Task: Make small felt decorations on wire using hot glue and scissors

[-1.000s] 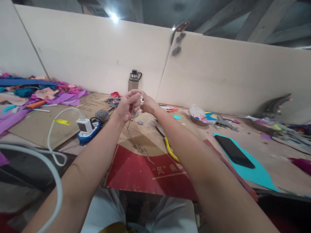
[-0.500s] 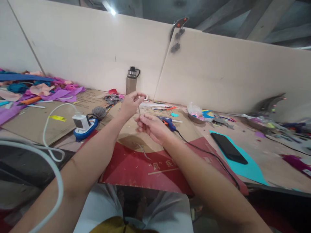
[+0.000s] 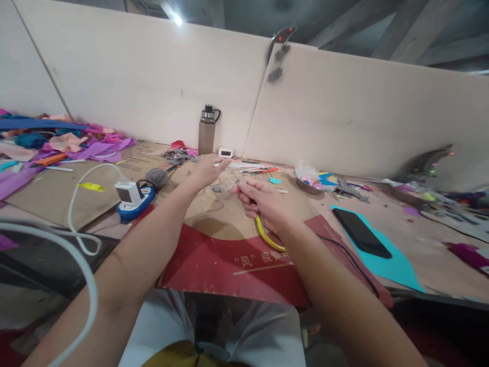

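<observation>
My left hand (image 3: 207, 171) reaches forward low over the brown cardboard, its fingers pinched on a thin white piece that sticks out to the right. My right hand (image 3: 265, 203) is just right of it and closer to me. It is closed round a yellow-handled tool (image 3: 268, 238), whose yellow handle curves out below the palm toward me. The tool's working end is hidden by the fingers. Small grey scraps (image 3: 217, 189) lie on the cardboard between the two hands.
A bottle (image 3: 207, 130) stands at the back wall. A grey yarn ball (image 3: 156, 177), a blue and white device (image 3: 132, 197) with a white cable (image 3: 81, 204) and purple paper scraps (image 3: 87, 150) lie left. A black phone (image 3: 360, 233) on a cyan sheet (image 3: 401, 267) lies right.
My right hand left the left hand, dropped toward the table and closed on the yellow-handled tool. My left hand sank lower and reached further forward.
</observation>
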`<state>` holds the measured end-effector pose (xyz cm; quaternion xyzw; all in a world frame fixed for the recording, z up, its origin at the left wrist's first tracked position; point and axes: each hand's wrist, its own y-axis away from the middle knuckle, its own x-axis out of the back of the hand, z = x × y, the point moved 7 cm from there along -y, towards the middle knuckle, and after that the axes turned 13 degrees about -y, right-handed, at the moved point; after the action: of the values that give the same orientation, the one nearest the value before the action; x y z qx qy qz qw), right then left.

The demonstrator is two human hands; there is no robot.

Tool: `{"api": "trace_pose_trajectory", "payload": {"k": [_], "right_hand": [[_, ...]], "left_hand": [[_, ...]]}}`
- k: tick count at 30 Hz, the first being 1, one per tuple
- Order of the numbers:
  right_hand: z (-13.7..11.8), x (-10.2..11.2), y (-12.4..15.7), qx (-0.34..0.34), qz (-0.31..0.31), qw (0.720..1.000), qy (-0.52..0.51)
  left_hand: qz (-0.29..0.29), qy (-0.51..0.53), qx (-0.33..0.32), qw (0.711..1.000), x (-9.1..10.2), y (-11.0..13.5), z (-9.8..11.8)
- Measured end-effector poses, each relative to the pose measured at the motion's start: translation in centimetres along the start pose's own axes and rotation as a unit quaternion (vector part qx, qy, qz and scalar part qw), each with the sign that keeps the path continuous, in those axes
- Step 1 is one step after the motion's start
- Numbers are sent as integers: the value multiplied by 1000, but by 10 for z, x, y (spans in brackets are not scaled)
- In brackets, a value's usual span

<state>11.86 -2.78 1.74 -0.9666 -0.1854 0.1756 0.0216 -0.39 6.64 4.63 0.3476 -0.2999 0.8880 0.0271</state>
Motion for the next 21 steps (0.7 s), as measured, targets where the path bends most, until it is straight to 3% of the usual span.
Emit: {"api": "trace_pose_trajectory", "payload": {"k": [2, 4, 7, 9, 12, 15, 19, 21], "right_hand": [[9, 17, -11, -3, 47, 999, 20], [13, 30, -16, 2, 81, 996, 37], [12, 37, -14, 5, 100, 994, 52], [7, 38, -9, 15, 108, 993, 54], [3, 40, 0, 24, 109, 993, 36], [3, 39, 10, 20, 93, 995, 11], [-4, 22, 29, 33, 45, 998, 38], [-13, 3, 45, 47, -5, 994, 98]], "left_hand": [[-47, 120, -24, 991, -5, 3, 15], [-144, 213, -36, 966, -19, 11, 27], [-262, 227, -22, 938, -38, 24, 33], [-286, 209, 3, 935, -42, 26, 28], [-242, 264, 35, 933, -34, 17, 16], [-159, 376, 78, 909, -20, 3, -1], [45, 446, 217, 867, 0, -5, -47], [111, 453, 271, 842, 6, -4, -64]]}}
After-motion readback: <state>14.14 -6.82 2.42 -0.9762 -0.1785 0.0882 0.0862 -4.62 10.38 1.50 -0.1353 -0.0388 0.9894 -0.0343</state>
